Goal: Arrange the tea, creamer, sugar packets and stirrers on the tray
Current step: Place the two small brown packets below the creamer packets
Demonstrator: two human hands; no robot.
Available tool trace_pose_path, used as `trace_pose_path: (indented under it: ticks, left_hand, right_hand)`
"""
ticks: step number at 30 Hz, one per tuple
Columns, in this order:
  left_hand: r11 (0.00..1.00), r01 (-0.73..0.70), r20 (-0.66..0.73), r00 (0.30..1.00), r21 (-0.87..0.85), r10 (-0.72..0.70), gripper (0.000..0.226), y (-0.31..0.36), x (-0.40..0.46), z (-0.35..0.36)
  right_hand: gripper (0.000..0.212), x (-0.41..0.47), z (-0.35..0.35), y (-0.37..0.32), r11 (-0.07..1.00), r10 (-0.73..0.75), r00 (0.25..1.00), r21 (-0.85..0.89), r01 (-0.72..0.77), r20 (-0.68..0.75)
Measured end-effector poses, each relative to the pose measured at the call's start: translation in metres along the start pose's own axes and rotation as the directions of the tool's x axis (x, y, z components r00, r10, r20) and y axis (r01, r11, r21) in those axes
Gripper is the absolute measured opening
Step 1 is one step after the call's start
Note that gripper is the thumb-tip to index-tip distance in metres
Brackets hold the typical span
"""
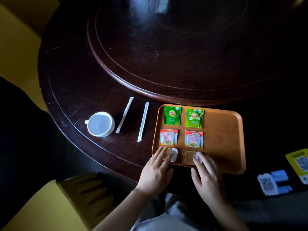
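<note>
Stirrers (124,114) are what remains off the tray (221,130): two of them in thin white paper sleeves lie on the dark table (80,90), between the white cup (100,123) and the tray's left edge, well apart from both hands. They look very light and stiff along their length, with slick paper that may slide on the polished wood, so a pinch at mid-length should lift one level.

On the tray sit two green tea bags (172,115), two creamer packets (168,137) below them, and two sugar packets (188,157) at the near edge. These are flat, limp and light.

The left hand (155,170) rests with fingers spread flat on the left sugar packet. The right hand (206,174) presses flat fingers on the right one. Neither grips.
</note>
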State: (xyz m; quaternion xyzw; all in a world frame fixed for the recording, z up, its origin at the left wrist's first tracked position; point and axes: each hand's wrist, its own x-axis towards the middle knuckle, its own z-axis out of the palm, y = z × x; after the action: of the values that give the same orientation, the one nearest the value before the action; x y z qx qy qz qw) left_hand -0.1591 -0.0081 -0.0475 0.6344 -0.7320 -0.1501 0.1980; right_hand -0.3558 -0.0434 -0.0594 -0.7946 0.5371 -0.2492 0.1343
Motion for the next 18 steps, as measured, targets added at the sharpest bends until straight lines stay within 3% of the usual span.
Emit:
trace_pose_path:
  ticks: [4,9,13,18]
  left_hand:
    - [0.992,0.038,0.109,0.993,0.124,-0.052,0.064,0.008,-0.012,0.003]
    - [0.977,0.094,0.171,0.977,0.192,-0.127,0.065,0.011,-0.011,0.008]
    - [0.976,0.125,0.155,0.976,0.176,-0.153,0.062,0.014,-0.011,0.010]
    - [0.969,0.159,0.181,0.964,0.188,-0.194,0.063,0.018,-0.011,0.010]
  right_hand:
    - [0.055,-0.008,-0.004,-0.017,0.995,0.036,0.982,-0.094,-0.018,0.186]
    - [0.062,-0.011,-0.002,-0.025,0.978,0.156,0.906,-0.187,-0.088,0.392]
    - [0.063,-0.009,-0.003,-0.026,0.972,0.188,0.888,-0.211,-0.106,0.420]
    - [0.061,-0.012,-0.002,-0.024,0.974,0.166,0.915,-0.208,-0.093,0.368]
